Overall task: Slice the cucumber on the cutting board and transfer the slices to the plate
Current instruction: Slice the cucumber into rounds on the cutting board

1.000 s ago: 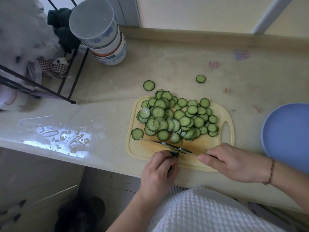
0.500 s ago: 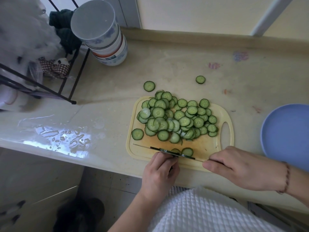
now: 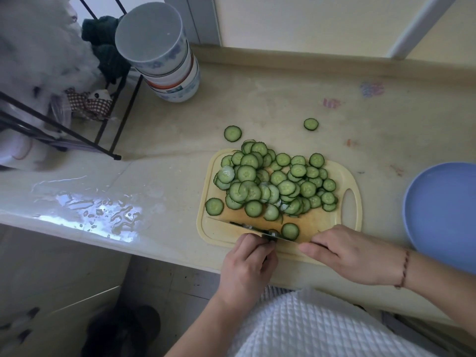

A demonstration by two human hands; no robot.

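Left hand point(image 3: 248, 264), fingers curled, pins the last cucumber stub point(image 3: 272, 233) at the near edge of the cutting board point(image 3: 313, 221), while the right hand point(image 3: 353, 256) grips the handle of a knife point(image 3: 253, 229) whose blade runs left across the board, just beyond the left fingertips. A fresh slice point(image 3: 290, 231) lies touching the blade's far side, w/ the main pile of slices point(image 3: 273, 180) heaped farther back and two strays on the counter point(image 3: 180, 150) beyond. The empty blue plate point(image 3: 443, 215) sits to the right, nearer the right hand, so the transfer likely goes rightward, approx. along the board's long axis.
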